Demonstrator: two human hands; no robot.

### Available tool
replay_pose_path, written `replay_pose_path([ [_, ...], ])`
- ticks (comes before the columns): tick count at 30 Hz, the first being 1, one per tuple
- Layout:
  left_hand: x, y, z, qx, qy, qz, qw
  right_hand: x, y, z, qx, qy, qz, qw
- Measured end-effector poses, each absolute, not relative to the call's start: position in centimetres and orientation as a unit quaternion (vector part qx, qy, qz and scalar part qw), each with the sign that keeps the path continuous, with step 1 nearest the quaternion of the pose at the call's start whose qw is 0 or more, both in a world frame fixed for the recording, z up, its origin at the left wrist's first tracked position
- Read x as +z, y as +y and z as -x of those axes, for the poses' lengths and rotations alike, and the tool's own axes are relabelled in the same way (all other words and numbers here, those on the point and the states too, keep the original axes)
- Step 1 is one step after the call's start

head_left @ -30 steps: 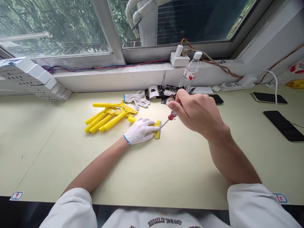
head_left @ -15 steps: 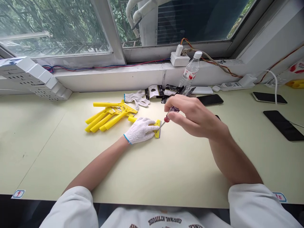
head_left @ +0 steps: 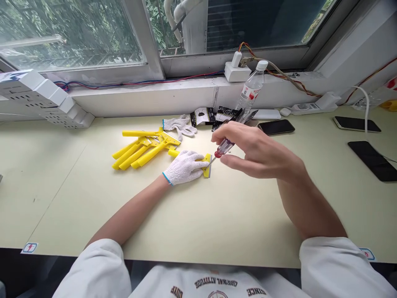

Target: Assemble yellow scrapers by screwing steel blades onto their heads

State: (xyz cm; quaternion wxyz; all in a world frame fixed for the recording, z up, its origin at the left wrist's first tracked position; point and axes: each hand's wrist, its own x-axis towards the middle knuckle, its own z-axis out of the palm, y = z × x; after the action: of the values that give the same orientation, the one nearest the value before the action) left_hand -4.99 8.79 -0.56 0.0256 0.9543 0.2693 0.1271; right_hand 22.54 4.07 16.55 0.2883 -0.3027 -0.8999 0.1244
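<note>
My left hand (head_left: pixel 185 167), in a white knit glove with a blue cuff edge, presses a yellow scraper (head_left: pixel 206 166) flat on the table. The scraper's head and blade stick out to the right of the fingers, and part of its handle shows behind the glove. My bare right hand (head_left: pixel 252 151) holds a screwdriver (head_left: pixel 225 147) with a clear purplish handle and a red collar. Its shaft slants down to the left, and its tip meets the scraper head beside the gloved fingertips. The thumb stands a little off the handle. Whether a screw sits under the tip is too small to tell.
Several yellow scrapers (head_left: pixel 144 151) lie heaped at the left, beside a spare white glove (head_left: pixel 181 126). Black packets (head_left: pixel 203 116) and a plastic bottle (head_left: pixel 252 87) stand behind my right hand. Phones (head_left: pixel 276 127) lie to the right; white boxes (head_left: pixel 46 97) are stacked far left.
My right thumb has come away from the screwdriver handle, and more of the handle shows. My left hand keeps the scraper in place; the whole view has shifted slightly.
</note>
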Motion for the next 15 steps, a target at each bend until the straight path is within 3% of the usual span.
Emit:
replay_pose_path([
  [5, -0.4, 8.71, 5.03, 0.126, 0.263, -0.956, 0.026, 16.27, 3.8, -22.09, -0.012, -0.847, 0.461, 0.264],
  [11, -0.64, 8.87, 4.96, 0.125, 0.264, -0.956, 0.025, 16.64, 3.99, -22.97, 0.101, -0.898, 0.329, 0.275],
  [15, -0.92, 8.95, 4.92, 0.124, 0.27, -0.955, 0.018, 16.64, 4.01, -22.63, 0.104, -0.888, 0.353, 0.277],
])
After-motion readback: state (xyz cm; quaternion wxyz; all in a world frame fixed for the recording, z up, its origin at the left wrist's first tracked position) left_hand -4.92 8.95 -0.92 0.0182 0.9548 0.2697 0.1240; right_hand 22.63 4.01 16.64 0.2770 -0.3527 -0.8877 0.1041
